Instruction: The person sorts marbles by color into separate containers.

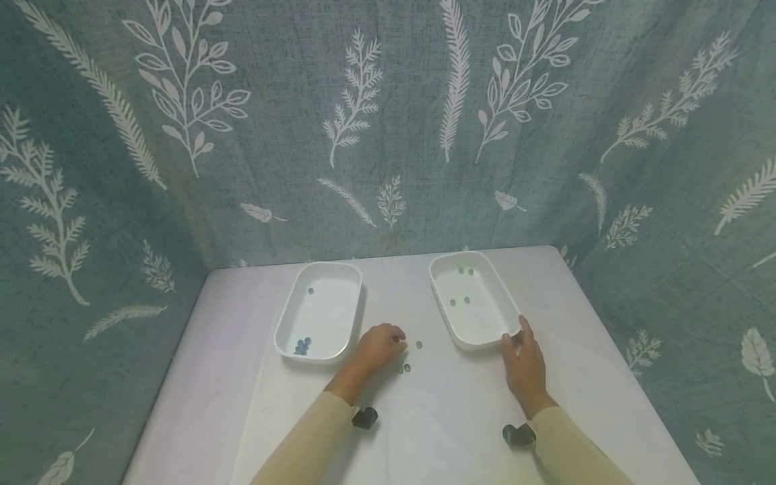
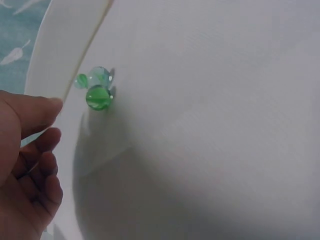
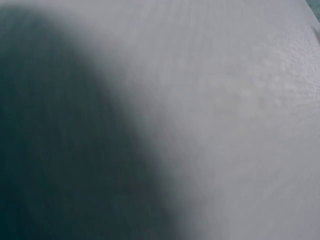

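Note:
Three small glass marbles lie on the white cloth near my left hand (image 1: 378,345): one marble (image 1: 419,344) stands apart, and two sit closer to me. In the left wrist view, a green marble (image 2: 98,97) and a clear one (image 2: 100,76) show beside the thumb. That hand's fingers bend loosely, with a gap under the thumb and nothing seen between them. My right hand (image 1: 526,367) holds the near right corner of the right white tray (image 1: 488,343), thumb and forefinger on either side. Several greenish marbles (image 1: 467,300) lie in this tray. The right wrist view shows only blurred cloth and a dark shape.
Left of my left hand stands another white tray (image 1: 327,357). Several blue marbles (image 1: 302,347) cluster in its near left corner, and a single marble (image 1: 311,291) lies farther back. A green leaf-patterned curtain (image 1: 388,135) surrounds the table's back and sides.

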Tool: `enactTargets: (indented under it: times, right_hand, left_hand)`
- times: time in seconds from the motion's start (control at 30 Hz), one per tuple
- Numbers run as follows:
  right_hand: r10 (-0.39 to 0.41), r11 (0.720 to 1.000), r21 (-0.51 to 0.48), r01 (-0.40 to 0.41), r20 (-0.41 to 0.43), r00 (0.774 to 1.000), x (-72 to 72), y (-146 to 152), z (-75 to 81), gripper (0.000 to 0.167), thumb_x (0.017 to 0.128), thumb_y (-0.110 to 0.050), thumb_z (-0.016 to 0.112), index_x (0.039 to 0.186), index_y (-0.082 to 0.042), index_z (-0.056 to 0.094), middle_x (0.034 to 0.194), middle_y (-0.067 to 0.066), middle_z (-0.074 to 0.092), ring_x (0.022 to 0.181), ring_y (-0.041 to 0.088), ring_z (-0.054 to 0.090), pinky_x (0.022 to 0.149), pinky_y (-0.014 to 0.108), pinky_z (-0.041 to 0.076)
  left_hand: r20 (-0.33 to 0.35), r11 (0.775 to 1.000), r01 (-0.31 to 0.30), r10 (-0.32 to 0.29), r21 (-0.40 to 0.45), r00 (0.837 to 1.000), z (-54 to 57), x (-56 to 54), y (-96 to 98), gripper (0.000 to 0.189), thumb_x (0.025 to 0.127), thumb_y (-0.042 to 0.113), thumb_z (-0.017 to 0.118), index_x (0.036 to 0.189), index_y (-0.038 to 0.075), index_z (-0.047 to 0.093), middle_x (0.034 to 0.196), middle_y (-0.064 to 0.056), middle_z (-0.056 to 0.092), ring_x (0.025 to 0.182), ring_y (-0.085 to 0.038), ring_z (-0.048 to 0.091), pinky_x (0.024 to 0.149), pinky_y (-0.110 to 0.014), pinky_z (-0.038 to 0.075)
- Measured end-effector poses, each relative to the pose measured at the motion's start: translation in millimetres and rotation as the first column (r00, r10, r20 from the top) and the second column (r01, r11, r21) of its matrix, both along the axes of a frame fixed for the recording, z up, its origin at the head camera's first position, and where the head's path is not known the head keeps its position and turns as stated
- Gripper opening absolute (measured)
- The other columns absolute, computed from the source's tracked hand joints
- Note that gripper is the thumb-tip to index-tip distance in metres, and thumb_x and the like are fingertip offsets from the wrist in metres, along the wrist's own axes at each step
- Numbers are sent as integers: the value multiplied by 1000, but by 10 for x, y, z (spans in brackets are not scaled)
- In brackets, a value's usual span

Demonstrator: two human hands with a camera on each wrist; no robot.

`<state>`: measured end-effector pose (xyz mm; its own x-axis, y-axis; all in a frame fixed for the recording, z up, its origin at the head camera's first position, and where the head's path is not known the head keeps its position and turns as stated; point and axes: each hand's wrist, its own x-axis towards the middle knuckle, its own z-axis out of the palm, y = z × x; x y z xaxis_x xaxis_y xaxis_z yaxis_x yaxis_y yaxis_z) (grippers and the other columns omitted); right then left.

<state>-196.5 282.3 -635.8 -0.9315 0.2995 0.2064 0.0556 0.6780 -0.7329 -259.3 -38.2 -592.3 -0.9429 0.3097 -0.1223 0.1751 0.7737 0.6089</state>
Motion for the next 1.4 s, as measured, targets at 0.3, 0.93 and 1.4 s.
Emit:
enactTargets:
  times: [0.3,0.93,1.4]
  right_hand:
    - [-1,1000,4,1,19,1000,3,1,10,65,103,-45,39,156,-14,18,148,23,37,128,47,40,102,64,31]
    - [-21,1000,14,20,53,998,12,-23,21,65,103,-45,37,156,-14,16,151,22,35,132,45,37,106,62,28]
    - [-20,1000,-3,20,42,999,9,-14,28,66,102,-46,38,156,-14,18,151,20,35,132,45,37,105,62,29]
  left_hand:
    - [7,1000,21,-21,-1,1000,9,83,-90,20,90,26,66,105,13,71,95,0,66,95,-21,61,88,-40,50]
    - [-73,988,150,-151,-28,986,-128,309,-180,22,88,32,69,104,18,72,90,11,64,87,-12,60,83,-35,51]
    - [-89,985,135,-144,-105,986,-150,354,-161,16,86,26,72,99,17,73,92,8,66,96,-16,64,89,-35,51]
